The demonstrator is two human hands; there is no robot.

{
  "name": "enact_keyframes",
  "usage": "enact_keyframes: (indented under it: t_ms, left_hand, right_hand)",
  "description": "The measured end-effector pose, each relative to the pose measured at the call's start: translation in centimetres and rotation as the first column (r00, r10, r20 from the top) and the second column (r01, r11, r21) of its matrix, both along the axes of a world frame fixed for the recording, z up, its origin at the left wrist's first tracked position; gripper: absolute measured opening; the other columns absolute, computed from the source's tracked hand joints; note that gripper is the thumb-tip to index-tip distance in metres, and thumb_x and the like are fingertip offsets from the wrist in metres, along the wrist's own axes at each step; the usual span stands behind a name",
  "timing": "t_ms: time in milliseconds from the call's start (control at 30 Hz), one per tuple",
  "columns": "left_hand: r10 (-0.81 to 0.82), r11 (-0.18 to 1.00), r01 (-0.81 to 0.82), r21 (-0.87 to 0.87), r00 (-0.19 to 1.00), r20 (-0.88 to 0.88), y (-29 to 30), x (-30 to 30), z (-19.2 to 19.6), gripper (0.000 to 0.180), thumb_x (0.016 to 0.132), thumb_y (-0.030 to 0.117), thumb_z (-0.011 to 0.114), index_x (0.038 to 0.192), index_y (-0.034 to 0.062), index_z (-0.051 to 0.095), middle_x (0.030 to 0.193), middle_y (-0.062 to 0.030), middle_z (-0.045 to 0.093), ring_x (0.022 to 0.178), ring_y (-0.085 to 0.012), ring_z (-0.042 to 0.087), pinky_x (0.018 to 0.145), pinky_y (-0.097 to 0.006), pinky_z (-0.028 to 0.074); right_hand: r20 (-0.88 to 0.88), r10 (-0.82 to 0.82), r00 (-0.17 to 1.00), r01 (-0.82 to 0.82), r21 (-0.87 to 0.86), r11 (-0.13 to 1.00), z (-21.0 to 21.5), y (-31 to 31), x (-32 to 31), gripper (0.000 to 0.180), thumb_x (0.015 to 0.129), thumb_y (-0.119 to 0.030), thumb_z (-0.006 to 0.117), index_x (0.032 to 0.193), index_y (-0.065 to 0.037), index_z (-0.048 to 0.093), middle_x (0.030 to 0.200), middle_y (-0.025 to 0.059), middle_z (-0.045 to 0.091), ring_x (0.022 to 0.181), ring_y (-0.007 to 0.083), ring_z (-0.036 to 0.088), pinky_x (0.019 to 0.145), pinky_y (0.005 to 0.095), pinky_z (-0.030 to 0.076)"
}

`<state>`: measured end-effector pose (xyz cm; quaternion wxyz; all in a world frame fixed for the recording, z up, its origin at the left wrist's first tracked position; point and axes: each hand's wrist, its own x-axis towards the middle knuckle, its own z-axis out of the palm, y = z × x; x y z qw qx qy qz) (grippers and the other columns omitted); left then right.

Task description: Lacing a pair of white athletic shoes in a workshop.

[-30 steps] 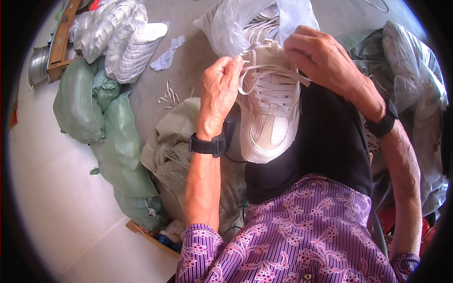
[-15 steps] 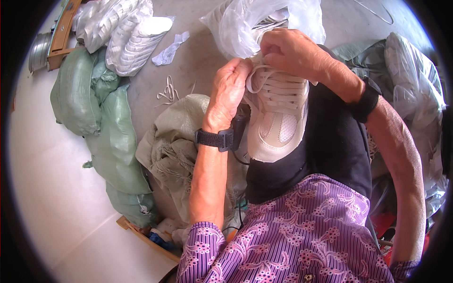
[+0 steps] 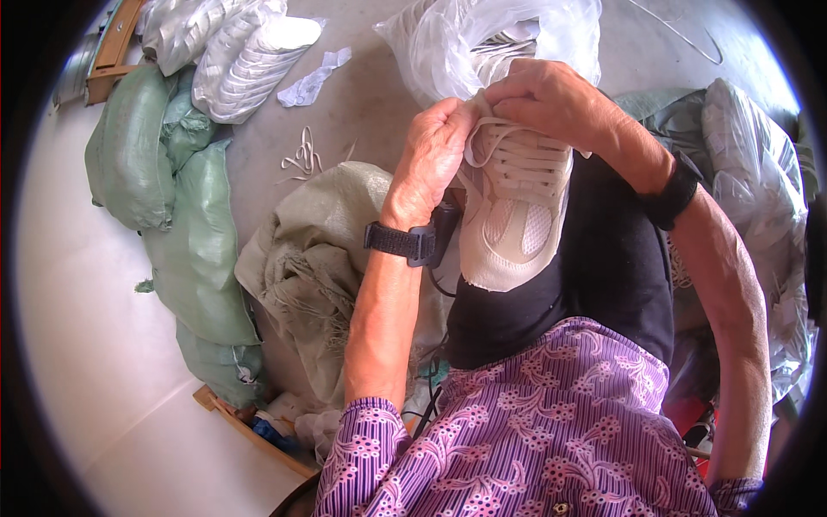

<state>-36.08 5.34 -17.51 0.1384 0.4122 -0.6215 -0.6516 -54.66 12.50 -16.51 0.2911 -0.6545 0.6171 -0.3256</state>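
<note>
A cream sneaker [image 3: 510, 233] with mesh panels lies over my dark-trousered leg, its toe toward me. Pale flat laces [image 3: 527, 165] cross its front in rows, and one loop bows out at its left side. My left hand [image 3: 431, 151] is closed on the shoe's upper left edge, thumb and finger pinched together. Close beside it, my right hand [image 3: 543, 99] curls over the ankle end with its fingers closed on the shoelace. The fingertips meet near the top of the lacing, where the lace ends are mostly hidden.
Beyond the shoe stands a clear plastic bag [image 3: 431, 52] with pale pieces inside. Loose laces [image 3: 302, 155] and a scrap [image 3: 314, 79] lie on the floor. Green sacks [image 3: 194, 241], a beige sack [image 3: 314, 258] and wrapped white stacks [image 3: 250, 69] are at left; plastic-wrapped bundles [image 3: 749, 164] are at right.
Both hands and the sneaker have shifted slightly to the right in the picture. My right hand has lowered and its fingers have come closer to the left hand's fingertips.
</note>
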Motion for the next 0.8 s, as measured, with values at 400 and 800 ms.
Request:
enact_keyframes:
  t_ms: [400,800]
  left_hand:
    - [0.014,0.998,-0.013,-0.065,1.000,0.025,0.5,-0.6,0.6,0.035,0.091,0.030,0.057,0.073,0.0005,0.055,0.064,0.0049,0.042,0.063,-0.0059,0.035,0.054,-0.025,0.033]
    - [0.040,0.991,-0.047,-0.124,0.998,-0.053,0.0,0.5,3.6,0.021,0.091,0.030,0.062,0.096,0.0093,0.064,0.074,0.0063,0.054,0.065,-0.0045,0.049,0.063,-0.021,0.042]
  right_hand:
    - [0.139,-0.096,0.986,0.065,0.209,0.976,0.8,-0.6,0.6,0.021,0.071,-0.014,0.061,0.087,-0.006,0.073,0.078,0.0138,0.069,0.072,0.0224,0.066,0.071,0.0326,0.053]
    - [-0.394,-0.182,0.901,0.111,-0.196,0.974,-0.3,1.6,-2.4,0.017,0.073,-0.015,0.056,0.079,-0.006,0.068,0.080,0.0147,0.067,0.078,0.0326,0.065,0.074,0.0419,0.051]
